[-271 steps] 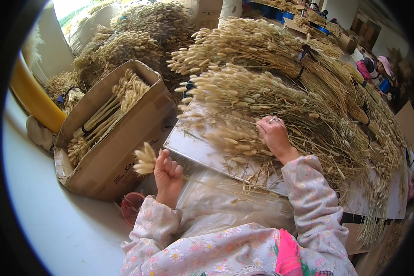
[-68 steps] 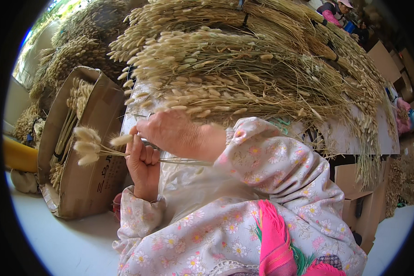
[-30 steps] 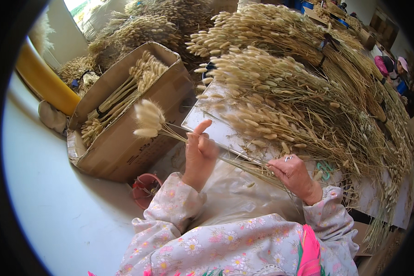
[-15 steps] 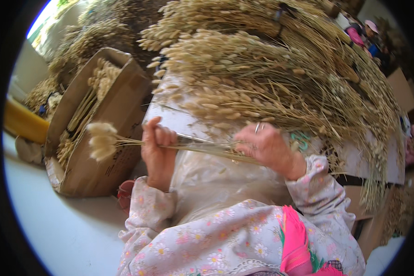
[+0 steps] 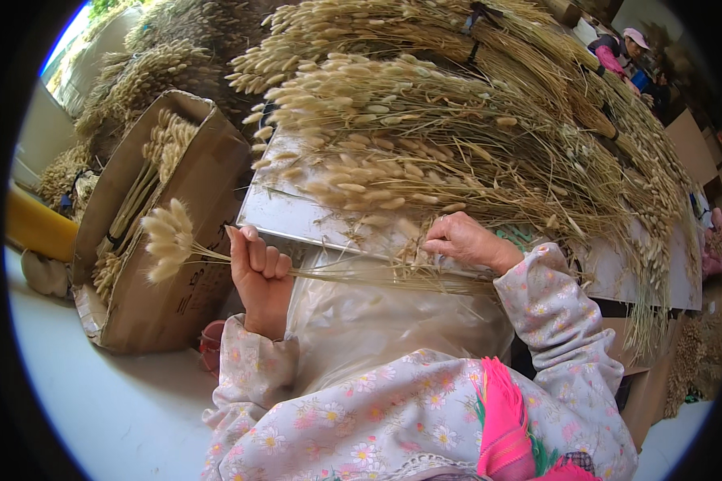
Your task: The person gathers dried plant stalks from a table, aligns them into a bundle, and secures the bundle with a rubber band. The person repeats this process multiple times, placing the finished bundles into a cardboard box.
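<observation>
Sorting dried grass stems at a heaped table

A cardboard box [image 5: 164, 264] stands at the left with tied bundles [image 5: 140, 188] of fluffy grass inside; just right of it the left hand [image 5: 261, 276] is closed around a small bunch of stems [image 5: 168, 240], fluffy heads pointing left toward the box, stalks running right across a plastic apron [image 5: 377, 321]; the right hand [image 5: 465, 240], fingers curled, pinches at stalks on the edge of the white table [image 5: 289, 212], under a big pile of dried grass [image 5: 457, 136].
</observation>
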The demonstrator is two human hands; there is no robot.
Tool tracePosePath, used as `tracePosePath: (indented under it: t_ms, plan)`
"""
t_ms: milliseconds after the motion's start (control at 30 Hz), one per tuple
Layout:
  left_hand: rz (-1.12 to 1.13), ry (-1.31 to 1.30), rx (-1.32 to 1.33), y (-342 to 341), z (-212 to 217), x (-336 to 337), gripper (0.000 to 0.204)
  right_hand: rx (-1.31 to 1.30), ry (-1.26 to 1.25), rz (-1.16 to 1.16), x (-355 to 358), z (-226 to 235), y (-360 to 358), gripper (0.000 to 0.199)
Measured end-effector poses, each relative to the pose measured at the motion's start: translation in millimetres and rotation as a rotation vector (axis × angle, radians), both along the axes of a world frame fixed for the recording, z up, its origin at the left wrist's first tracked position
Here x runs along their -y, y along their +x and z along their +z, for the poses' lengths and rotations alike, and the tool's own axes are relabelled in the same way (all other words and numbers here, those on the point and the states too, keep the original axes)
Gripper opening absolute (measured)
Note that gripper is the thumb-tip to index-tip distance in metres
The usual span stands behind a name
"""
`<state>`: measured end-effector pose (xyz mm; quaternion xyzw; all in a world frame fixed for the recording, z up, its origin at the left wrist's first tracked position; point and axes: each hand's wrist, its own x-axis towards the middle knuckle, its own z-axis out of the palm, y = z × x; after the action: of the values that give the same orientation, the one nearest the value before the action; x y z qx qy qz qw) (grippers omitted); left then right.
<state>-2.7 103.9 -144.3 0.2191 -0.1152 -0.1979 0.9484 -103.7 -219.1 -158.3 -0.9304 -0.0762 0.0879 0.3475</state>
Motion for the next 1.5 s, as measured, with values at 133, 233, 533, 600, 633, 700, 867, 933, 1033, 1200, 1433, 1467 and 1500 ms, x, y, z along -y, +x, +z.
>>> tracePosePath:
  t_ms: [133,233,533,600,633,700,867,933,1033,1200,1433,1467,1500]
  plan:
    - [0.027,-0.005,-0.087,-1,3,-2,0.034,0.123,0.173,-0.075,-15,21,23,0.019]
    - [-0.031,0.012,-0.008,-1,8,4,0.031,0.081,0.214,-0.120,-31,57,47,0.023]
    - [0.098,0.302,-0.066,-13,31,32,0.027,0.419,0.123,0.292,-136,117,99,0.028]
    - [0.095,0.260,-0.037,-8,31,29,0.024,0.394,0.169,0.275,-137,112,98,0.027]
    - [0.100,0.223,-0.070,-7,29,27,0.020,0.377,0.201,0.282,-131,108,95,0.027]
    - [0.094,0.201,-0.078,-2,24,22,0.020,0.282,0.208,0.259,-111,99,85,0.027]
    - [0.158,0.160,-0.204,10,13,12,0.019,0.121,0.206,0.216,-43,74,47,0.028]
    - [0.165,0.184,-0.197,11,10,9,0.019,0.001,0.273,0.149,-18,64,22,0.027]
    - [0.187,0.147,-0.220,18,5,5,0.017,-0.192,0.179,0.086,22,53,-12,0.026]
    - [0.190,0.063,-0.261,26,-1,-5,0.015,-0.292,0.100,-0.137,65,42,-51,0.024]
    - [0.155,0.128,-0.244,12,5,0,0.018,0.235,-0.443,0.004,45,53,-40,0.028]
    - [0.156,0.139,-0.244,10,6,0,0.018,0.206,-0.440,-0.050,31,54,-30,0.033]
    - [0.166,0.139,-0.251,8,7,0,0.018,0.342,-0.262,-0.029,12,53,-19,0.034]
